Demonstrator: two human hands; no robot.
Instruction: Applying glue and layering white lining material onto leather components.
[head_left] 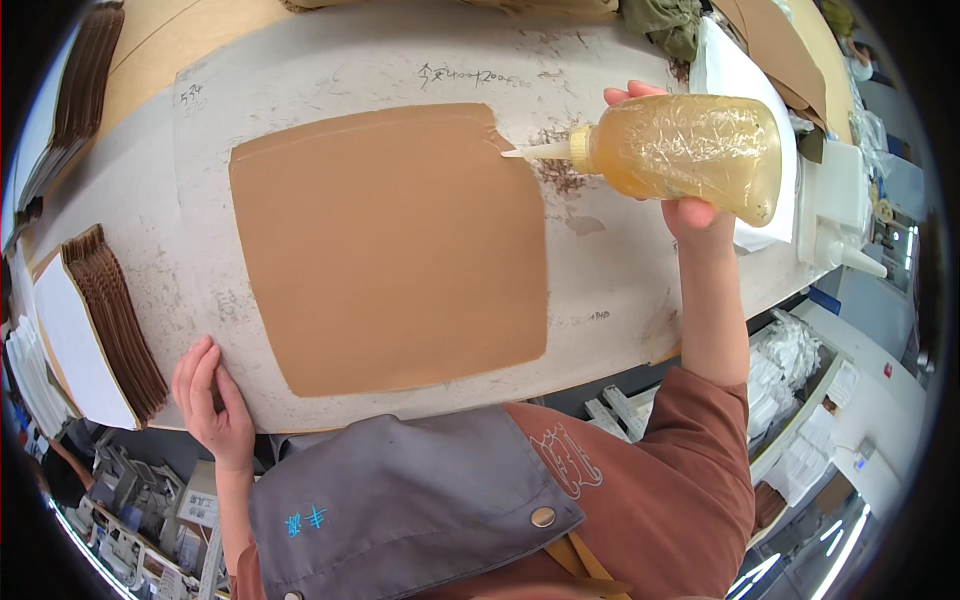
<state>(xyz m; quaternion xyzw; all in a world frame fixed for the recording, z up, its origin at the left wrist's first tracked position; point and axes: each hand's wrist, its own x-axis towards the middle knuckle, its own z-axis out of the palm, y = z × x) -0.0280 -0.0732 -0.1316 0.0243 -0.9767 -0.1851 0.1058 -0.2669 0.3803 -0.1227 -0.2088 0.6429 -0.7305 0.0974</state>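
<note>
i've got the amber bottle (690, 148) in my right hand (702, 218), nozzle (548, 152) over the brown sheet (400, 255), left hand (215, 408) loosely spread on the surface (620, 280).

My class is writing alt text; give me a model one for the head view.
A person's right hand holds a yellowish squeeze bottle, its nozzle tip at the upper right corner of a flat brown panel. The left hand rests at the near edge of the pale work surface, beside a stack of brown pieces.

The bottle (690, 150) hides most of the right hand (697, 215).
</note>
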